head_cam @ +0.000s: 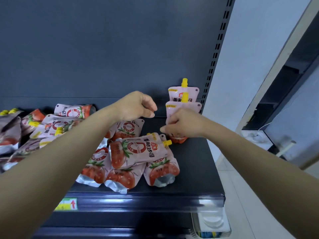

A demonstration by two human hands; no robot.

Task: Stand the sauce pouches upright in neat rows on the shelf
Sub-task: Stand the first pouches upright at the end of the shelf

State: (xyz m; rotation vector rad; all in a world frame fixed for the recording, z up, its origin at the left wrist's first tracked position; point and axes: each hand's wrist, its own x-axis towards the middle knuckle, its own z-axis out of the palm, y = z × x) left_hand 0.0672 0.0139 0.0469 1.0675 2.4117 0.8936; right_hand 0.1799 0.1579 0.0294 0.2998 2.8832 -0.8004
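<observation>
Two pink sauce pouches stand upright at the right rear of the shelf (pixel 195 169), one straight behind the other, close to the slotted post (pixel 217 49). The back pouch (pixel 174 95) rests near the dark back panel (pixel 103 49), yellow cap up. The front pouch (pixel 176 107) stands just before it, and its cap overlaps the back pouch's face.

The right hand (pixel 183 124) has its grip clamped on the front pouch. The fingers curl round the pouch's middle and hide most of its print. The red base shows below the hand, down on the shelf. The left hand (pixel 138 106) hovers to the left of the standing pair, above the shelf. Its fingers are loosely curled and its grip holds nothing.

The other pouches lie flat in a heap (pixel 110 169) across the middle of the shelf, overlapping at all angles. Several have their silver bottoms turned to the front edge. The top pouch (pixel 138 150) lies on its back across others, strawberry print up. Its cap points right, near the base of the front pouch but apart from it. More pouches (pixel 58 125) lie jumbled at the left end, partly hidden by the left forearm.

A yellow and green label (pixel 66 204) with a red arrow sits in the shelf's front strip. The right front part of the shelf is bare dark metal.
</observation>
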